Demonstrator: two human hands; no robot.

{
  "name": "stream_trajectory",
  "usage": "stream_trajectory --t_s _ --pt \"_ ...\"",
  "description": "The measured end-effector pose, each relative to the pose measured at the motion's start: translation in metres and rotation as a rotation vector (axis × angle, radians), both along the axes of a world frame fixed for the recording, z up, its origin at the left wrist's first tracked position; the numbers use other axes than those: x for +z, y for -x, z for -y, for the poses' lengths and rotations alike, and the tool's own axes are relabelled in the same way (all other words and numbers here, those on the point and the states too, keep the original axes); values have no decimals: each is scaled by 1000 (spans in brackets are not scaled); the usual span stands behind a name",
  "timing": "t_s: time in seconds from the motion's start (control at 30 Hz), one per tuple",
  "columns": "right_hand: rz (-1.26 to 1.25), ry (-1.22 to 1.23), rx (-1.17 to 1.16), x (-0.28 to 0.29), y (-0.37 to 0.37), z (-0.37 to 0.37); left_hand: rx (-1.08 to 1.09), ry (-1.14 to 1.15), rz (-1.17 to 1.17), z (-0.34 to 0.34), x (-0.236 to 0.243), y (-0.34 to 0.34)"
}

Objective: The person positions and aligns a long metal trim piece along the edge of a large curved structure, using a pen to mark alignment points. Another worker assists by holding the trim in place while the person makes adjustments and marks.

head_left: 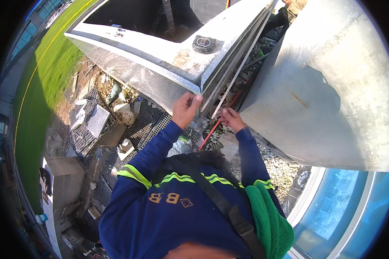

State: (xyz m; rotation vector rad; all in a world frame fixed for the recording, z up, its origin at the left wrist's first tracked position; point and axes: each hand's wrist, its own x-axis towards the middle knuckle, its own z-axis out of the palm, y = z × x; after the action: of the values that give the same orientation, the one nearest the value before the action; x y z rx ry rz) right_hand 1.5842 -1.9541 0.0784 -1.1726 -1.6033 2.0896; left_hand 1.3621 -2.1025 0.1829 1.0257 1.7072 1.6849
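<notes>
My left hand [186, 111] is closed, its thumb and curled fingers at the near corner of a big pale slab [134, 80]; whatever is in its fingers does not show. To its right, my right hand [231, 120] has its fingertips pinched at the lower end of a long thin pale strip [242, 64]. That strip runs up and away along the slab's right side, beside other narrow edges. On the slab's top lies a small black case with a round face [204, 44], which looks like a tape measure.
A large curved grey panel [328, 86] rises on the right. Below lie gravel [281, 166], dark plastic grid mats [149, 123], rubble and an orange-red rod [209, 134]. A green cloth [270, 220] hangs at my side. Another person's hand [287, 2] shows at the top.
</notes>
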Motion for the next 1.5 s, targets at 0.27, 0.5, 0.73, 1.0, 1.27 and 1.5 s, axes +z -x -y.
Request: stream_trajectory --t_s 0.27,0.5,0.73,1.0,1.27,1.5 --pt "142 29 58 6 -7 16 27 22 -16 -2 -3 2" --pt "129 18 190 14 11 -10 71 9 20 -1 -2 -10" --pt "38 -5 241 3 -2 -46 198 11 -68 -3 8 -32" --pt "287 -535 -356 -59 -29 -113 292 96 -96 3 2 -41" --pt "110 213 -133 -44 16 -146 449 239 11 66 -23 -69" --pt "-275 315 123 6 77 -117 498 279 60 96 -29 -81"
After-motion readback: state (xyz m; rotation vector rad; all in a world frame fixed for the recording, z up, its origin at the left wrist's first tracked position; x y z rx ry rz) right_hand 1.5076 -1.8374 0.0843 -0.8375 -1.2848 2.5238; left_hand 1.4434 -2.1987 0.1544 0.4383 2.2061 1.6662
